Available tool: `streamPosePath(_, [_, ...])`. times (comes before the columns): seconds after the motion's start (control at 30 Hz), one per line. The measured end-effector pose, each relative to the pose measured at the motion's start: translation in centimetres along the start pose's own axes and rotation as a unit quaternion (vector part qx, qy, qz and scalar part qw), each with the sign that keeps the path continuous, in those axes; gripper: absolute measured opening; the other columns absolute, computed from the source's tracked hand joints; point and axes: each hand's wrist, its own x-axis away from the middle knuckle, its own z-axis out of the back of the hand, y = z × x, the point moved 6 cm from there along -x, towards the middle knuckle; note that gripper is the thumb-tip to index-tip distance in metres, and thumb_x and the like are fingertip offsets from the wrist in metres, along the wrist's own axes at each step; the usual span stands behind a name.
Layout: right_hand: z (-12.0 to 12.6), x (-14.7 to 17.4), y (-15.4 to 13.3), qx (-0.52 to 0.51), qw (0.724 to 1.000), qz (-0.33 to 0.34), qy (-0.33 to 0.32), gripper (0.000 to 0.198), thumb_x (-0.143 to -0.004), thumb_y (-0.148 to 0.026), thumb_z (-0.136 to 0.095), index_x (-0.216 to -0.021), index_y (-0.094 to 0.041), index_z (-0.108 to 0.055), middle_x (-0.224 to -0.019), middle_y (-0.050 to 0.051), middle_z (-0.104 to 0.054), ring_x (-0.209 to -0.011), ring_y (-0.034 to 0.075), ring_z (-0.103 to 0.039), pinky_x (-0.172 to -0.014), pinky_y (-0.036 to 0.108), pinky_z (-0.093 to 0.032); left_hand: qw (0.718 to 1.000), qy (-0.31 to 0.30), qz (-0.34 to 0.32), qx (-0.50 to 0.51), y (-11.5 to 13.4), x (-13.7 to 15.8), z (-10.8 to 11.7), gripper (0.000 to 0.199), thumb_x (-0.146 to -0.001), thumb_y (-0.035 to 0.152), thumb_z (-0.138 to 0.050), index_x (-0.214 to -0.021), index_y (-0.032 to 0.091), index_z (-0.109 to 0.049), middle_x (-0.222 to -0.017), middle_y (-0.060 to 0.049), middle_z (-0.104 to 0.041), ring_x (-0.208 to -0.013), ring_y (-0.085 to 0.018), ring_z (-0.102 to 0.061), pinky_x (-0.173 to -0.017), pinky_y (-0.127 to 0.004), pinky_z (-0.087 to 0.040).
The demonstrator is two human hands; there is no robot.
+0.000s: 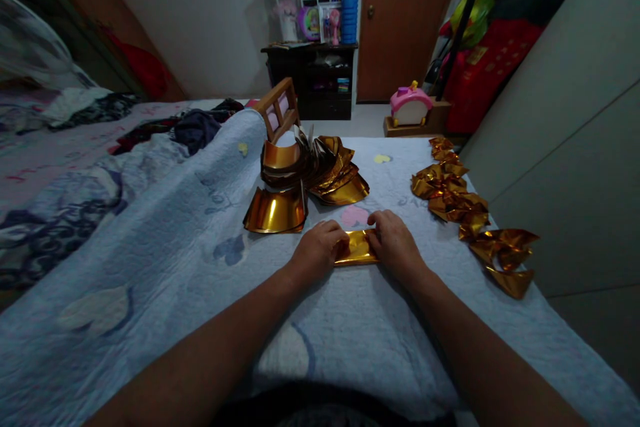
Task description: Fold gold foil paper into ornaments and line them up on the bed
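A folded strip of shiny gold foil paper (358, 248) lies flat on the blue quilted cover, right in front of me. My left hand (323, 248) grips its left end with bent fingers, and my right hand (395, 243) does the same at the right end. Just beyond them sits a fanned pile of gold foil sheets (280, 210), curved and overlapping. Along the right edge runs a row of folded gold foil pieces (445, 190), crumpled-looking and pointed. My thumbs are partly hidden behind my fingers.
The quilted cover (240, 300) with heart prints spreads beneath everything. Rumpled clothes and bedding (195, 130) lie to the left. Beyond the far edge stand a dark shelf (310, 87), a pink toy case (411, 107) and a wooden door (407, 27). A pale panel (575, 147) rises at the right.
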Motion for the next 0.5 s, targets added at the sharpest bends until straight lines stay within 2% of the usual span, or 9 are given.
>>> streamPosePath(0.2, [-1.0, -0.1, -1.1, 0.001, 0.993, 0.100, -0.068, 0.020, -0.088, -0.006, -0.054, -0.081, -0.019, -0.067, -0.089, 0.006, -0.064, -0.083, 0.021, -0.052, -0.075, 0.032, -0.037, 0.999, -0.038, -0.015, -0.009, 0.5, 0.1, 0.3, 0.010, -0.092, 0.014, -0.057, -0.094, 0.016, -0.067, -0.097, -0.007, -0.063, -0.096, -0.022, -0.057, -0.089, -0.036, -0.047])
streamPosePath(0.27, [-1.0, -0.1, -1.3, 0.002, 0.991, 0.109, -0.080, 0.020, -0.088, -0.006, -0.053, -0.082, -0.018, -0.068, -0.089, 0.006, -0.065, -0.082, 0.020, -0.052, -0.076, 0.032, -0.037, 0.999, -0.048, -0.015, -0.020, 0.6, 0.2, 0.3, 0.007, -0.092, 0.021, -0.060, -0.095, 0.016, -0.064, -0.100, -0.007, -0.061, -0.098, -0.023, -0.056, -0.091, -0.037, -0.047])
streamPosePath(0.37, [-0.9, 0.1, -1.5, 0.012, 0.991, 0.108, -0.084, 0.020, -0.087, -0.005, -0.052, -0.088, -0.017, -0.068, -0.093, 0.008, -0.065, -0.086, 0.020, -0.053, -0.079, 0.032, -0.038, 0.997, -0.059, -0.013, -0.045, 0.5, 0.4, -0.1, 0.013, -0.093, 0.029, -0.064, -0.098, 0.017, -0.061, -0.103, -0.007, -0.059, -0.099, -0.024, -0.054, -0.091, -0.039, -0.047])
streamPosePath(0.5, [-0.6, 0.5, -1.8, 0.048, 0.991, 0.096, -0.085, 0.016, -0.087, -0.010, -0.053, -0.094, -0.016, -0.067, -0.099, 0.009, -0.064, -0.091, 0.022, -0.053, -0.081, 0.034, -0.038, 0.995, -0.065, -0.019, -0.078, 0.3, 0.7, -0.5, 0.016, -0.094, 0.033, -0.063, -0.103, 0.020, -0.058, -0.106, -0.006, -0.058, -0.101, -0.025, -0.053, -0.093, -0.040, -0.046])
